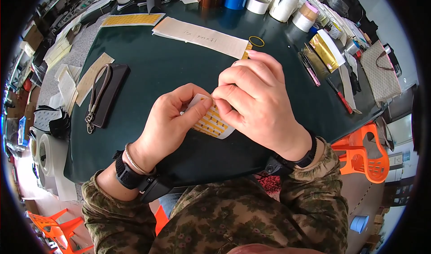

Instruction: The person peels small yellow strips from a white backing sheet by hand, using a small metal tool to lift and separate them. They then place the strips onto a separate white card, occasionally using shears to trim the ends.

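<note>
Over the near part of the dark green table, my left hand pinches a small white sheet with rows of yellow label-like pieces between thumb and forefinger. My right hand is closed, its thumb and forefinger meeting at the sheet's upper edge beside my left thumb. Whatever lies between those right fingertips is hidden. Beyond my right hand lies a long pale paper strip with handwriting, a yellow piece showing at its right end. A yellow rubber band rests beside it.
Another yellow sheet lies at the far left. A black phone-like case with a strap lies left of my hands. Tape rolls and a scissors holder line the back. A red-handled knife lies right. Orange chairs flank the table.
</note>
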The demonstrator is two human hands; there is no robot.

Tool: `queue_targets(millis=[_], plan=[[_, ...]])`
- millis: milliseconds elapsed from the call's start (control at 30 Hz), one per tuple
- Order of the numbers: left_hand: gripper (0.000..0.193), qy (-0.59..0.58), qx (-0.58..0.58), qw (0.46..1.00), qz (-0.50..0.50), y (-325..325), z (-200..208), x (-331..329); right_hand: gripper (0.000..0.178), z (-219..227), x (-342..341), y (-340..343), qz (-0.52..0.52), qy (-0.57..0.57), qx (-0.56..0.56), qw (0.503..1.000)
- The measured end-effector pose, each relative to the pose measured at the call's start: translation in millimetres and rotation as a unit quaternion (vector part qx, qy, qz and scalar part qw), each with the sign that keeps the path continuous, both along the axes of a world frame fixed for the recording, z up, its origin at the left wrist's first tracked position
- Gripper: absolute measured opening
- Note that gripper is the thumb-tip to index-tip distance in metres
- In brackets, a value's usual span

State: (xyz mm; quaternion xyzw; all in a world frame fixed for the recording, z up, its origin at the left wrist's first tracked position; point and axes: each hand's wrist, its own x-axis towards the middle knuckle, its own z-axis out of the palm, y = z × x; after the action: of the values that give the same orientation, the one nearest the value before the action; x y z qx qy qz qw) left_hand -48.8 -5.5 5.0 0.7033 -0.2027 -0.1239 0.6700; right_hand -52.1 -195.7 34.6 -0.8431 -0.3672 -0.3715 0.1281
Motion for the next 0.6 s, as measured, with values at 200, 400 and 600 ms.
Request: queue_targets(millis=[200, 400, 600], plan=[[0.016, 0.042, -0.028, 0.998, -0.034, 2, 5, -1, 0.015, 5, 5, -8, 0.013, 0.021, 0.017, 1.0], [0.017, 0.053, -0.068, 0.996, -0.026, 3, 3, 1, 0.01, 15, 11, -17, 0.016, 0.074, 0.054, 0.996], [0.019, 0.01, -0.053, 0.998, -0.019, -7, 3, 5, 0.021, 23, 25, -55, -0.06, 0.257, 0.152, 0.952]])
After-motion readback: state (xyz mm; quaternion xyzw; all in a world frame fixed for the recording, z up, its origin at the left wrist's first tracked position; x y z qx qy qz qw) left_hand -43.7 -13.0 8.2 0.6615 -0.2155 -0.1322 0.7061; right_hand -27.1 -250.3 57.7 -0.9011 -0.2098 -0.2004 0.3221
